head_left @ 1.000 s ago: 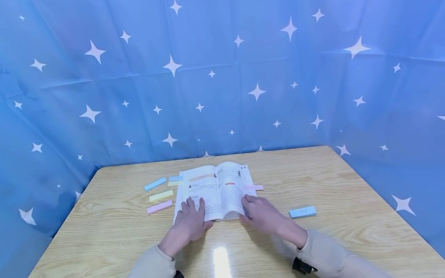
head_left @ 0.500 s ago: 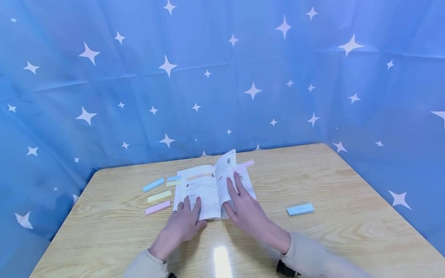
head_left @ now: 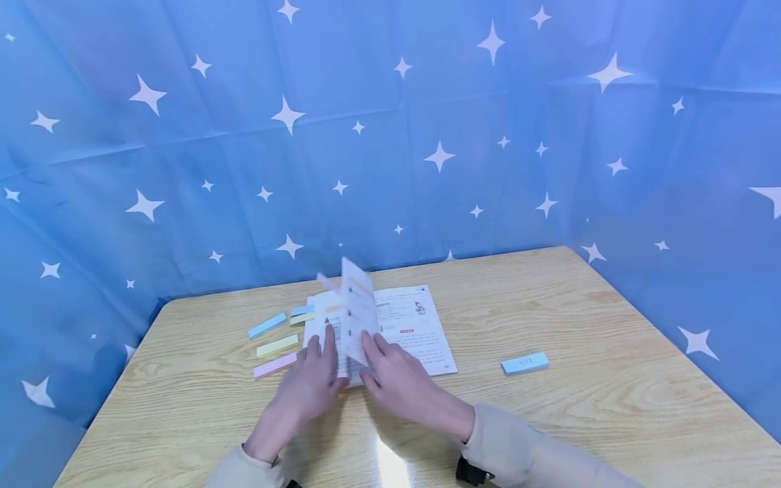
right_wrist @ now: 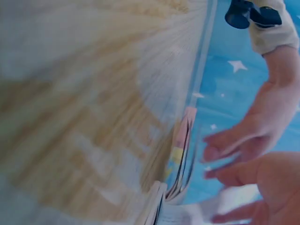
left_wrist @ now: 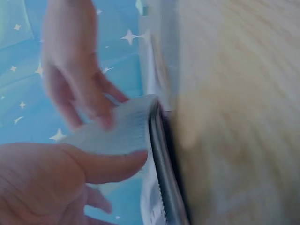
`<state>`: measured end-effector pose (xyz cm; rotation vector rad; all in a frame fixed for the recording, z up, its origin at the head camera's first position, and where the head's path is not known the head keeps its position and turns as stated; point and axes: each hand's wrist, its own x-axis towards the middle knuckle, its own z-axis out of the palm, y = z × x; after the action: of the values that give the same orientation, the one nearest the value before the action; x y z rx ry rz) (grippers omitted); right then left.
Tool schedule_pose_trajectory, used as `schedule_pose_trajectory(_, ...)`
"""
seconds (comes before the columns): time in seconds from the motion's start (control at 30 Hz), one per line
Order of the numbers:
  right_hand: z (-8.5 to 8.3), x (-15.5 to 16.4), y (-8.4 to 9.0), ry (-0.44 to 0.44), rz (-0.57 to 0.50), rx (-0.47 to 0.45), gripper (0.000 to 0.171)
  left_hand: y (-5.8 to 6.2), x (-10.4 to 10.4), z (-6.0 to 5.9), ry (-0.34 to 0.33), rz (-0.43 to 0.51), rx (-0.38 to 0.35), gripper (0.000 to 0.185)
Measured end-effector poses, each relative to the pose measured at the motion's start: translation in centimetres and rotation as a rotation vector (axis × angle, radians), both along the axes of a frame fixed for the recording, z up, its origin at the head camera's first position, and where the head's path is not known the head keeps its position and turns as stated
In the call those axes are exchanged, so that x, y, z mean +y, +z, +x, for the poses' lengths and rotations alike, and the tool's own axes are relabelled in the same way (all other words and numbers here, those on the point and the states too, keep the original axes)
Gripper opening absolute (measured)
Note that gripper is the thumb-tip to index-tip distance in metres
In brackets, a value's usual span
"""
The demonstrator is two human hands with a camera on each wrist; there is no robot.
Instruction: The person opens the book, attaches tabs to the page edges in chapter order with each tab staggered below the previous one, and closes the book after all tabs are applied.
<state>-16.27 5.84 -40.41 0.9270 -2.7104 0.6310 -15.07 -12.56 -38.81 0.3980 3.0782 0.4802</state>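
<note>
Step in hand: we judge this as a page turn in mid-swing. One page (head_left: 356,310) of the open book (head_left: 415,329) stands nearly upright over the spine, a pink tab (head_left: 326,280) sticking out from its top edge.
Book: it lies open on the wooden table (head_left: 549,420), towards the far side and a little left of the middle, with its printed right-hand page facing up.
Right hand: our right hand (head_left: 396,379) reaches in from the near side, fingers fairly straight, fingertips at the bottom of the raised page. We cannot tell for sure whether thumb and fingers pinch the sheet or only push it.
Left hand: our left hand (head_left: 308,386) rests flat on the near corner of the left-hand page, fingers stretched out, holding nothing.
Wrist views: both are blurred; the left one shows a thumb (left_wrist: 110,164) lying against the fanned page edges.
Beside the book: blue (head_left: 266,325), yellow (head_left: 277,346) and pink (head_left: 274,366) sticky strips lie to its left, apart from it; a blue pad (head_left: 525,363) lies well to its right.
Next move, as we judge it: lay the page over to the left and flatten it, the left hand making room without letting the book shift.
</note>
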Motion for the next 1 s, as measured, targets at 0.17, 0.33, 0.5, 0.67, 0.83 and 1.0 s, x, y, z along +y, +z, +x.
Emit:
schedule_pose_trajectory(0.17,-0.2,-0.4,-0.1,0.037,0.143,-0.093,0.054,0.5,-0.1,0.0,-0.017,-0.048,0.207,0.102)
schedule_pose_trajectory(0.33,-0.8,-0.1,0.1,0.120,0.201,-0.134,0.038,0.5,0.2,0.0,-0.042,-0.076,0.251,0.104)
schedule_pose_trajectory(0.5,-2.1,0.3,0.4,0.199,0.144,-0.184,0.017,0.3,0.6,-0.7,-0.157,-0.104,0.075,0.085)
schedule_pose_trajectory(0.67,-4.7,0.4,1.1,0.153,0.027,-0.349,0.027,-0.2,0.8,-1.5,-0.221,-0.131,-0.159,0.074)
schedule_pose_trajectory(0.83,-8.4,0.2,1.1,-0.027,0.098,-0.359,0.040,-0.5,1.0,-1.8,-0.173,-0.122,-0.275,0.072)
schedule_pose_trajectory(1.0,-12.6,0.1,-0.8,-0.141,0.161,-0.465,0.055,-0.6,1.4,-2.1,-0.157,-0.147,-0.303,0.073)
